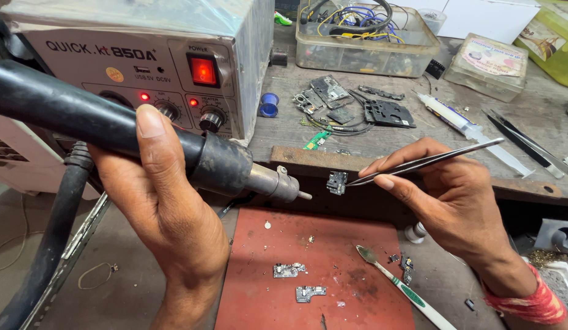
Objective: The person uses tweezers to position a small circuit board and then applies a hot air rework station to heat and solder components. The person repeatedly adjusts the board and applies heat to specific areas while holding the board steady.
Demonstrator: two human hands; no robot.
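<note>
While my left hand (pixel 168 201) grips the hot-air wand (pixel 113 131), my right hand (pixel 446 195) pinches tweezers (pixel 427 162) holding a small circuit board (pixel 337 182) just beside the nozzle (pixel 284 185); overheating or a slackened pinch risks dropping it onto the red mat (pixel 357 256).

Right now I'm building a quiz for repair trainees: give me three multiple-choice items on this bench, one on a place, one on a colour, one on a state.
1. Where does the toothbrush lie?
A. in the clear plastic box
B. at the right edge of the red mat
C. on top of the hot-air station

2. What colour is the mat?
A. red
B. blue
C. white

3. What do the tweezers in the right hand hold?
A. nothing
B. a syringe
C. a small circuit board

Answers:
1 B: its bristle end rests on the mat's right edge.
2 A: the bare mat surface is red.
3 C: the small circuit board hangs at the tips, just ahead of the hot-air gun nozzle in the left hand.
</note>
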